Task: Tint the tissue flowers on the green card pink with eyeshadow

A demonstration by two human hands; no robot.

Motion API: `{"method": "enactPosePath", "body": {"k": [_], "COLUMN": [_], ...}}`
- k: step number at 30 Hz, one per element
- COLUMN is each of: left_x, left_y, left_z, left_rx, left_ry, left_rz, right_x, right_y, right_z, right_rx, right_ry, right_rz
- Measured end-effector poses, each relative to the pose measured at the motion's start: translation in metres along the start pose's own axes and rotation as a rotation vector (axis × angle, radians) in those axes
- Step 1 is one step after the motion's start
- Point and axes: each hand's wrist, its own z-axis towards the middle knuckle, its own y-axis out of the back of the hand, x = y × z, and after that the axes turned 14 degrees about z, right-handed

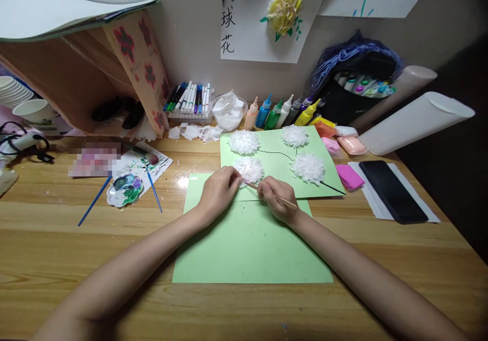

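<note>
My right hand [279,197] is closed around a thin wooden stick [286,202], its tip pointing left at the lower edge of a white ruffled flower [249,169]. My left hand [220,192] is pinched at that flower's left edge; whatever lies between its fingertips is hidden. Three more white flowers, among them one at the right [308,168], sit on the same green card [270,143], with thin black lines drawn between and below them. Under the card and my wrists lies a larger green sheet [251,249].
Behind the card stand paint bottles [273,115], a bowl of white tissue [229,110] and a box of markers [189,99]. To the left are a paint palette [125,189] and blue brushes [154,188]. A black phone [392,191] and pink packet [348,177] lie right.
</note>
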Motion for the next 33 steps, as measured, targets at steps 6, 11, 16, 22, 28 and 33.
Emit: {"method": "enactPosePath", "body": {"k": [6,11,16,22,28,33], "left_x": [0.002,0.004,0.003,0.003,0.004,0.003], "left_y": [-0.003,-0.005,-0.005,-0.006,-0.007,-0.006], "left_z": [0.002,0.003,0.002,0.003,0.003,0.003], "left_rx": [-0.019,-0.02,-0.018,-0.025,-0.032,-0.019], "left_ry": [0.0,0.009,0.014,0.024,0.029,0.034], "left_rz": [-0.011,-0.03,-0.049,-0.063,-0.059,-0.061], "right_x": [0.0,-0.003,0.0,0.002,-0.001,-0.002], "right_y": [-0.001,-0.003,-0.012,-0.017,-0.015,-0.015], "right_z": [0.003,0.002,0.013,0.016,0.01,0.012], "right_rx": [0.06,0.049,-0.037,-0.137,-0.091,-0.051], "right_ry": [-0.027,-0.041,-0.138,-0.147,-0.069,-0.045], "right_rz": [-0.088,-0.122,-0.123,-0.102,-0.135,-0.178]}}
